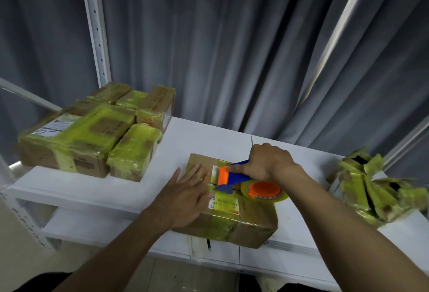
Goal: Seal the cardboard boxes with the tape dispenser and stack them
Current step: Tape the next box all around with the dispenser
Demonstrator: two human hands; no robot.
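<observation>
right hand (267,164) grips tape dispenser (243,181) on box (243,219).

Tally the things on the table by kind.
Box being taped: 1
Taped boxes, left: at least 5; the back ones overlap
Torn boxes, right: at least 1; count unclear
Dispenser: 1
Total: at least 8

Cardboard box (246,217), centre of white table (199,138): left hand (185,196) flat on top; right hand (264,161) grips tape dispenser (234,179). Taped boxes (92,129) far left; opened boxes (371,189) right.
</observation>
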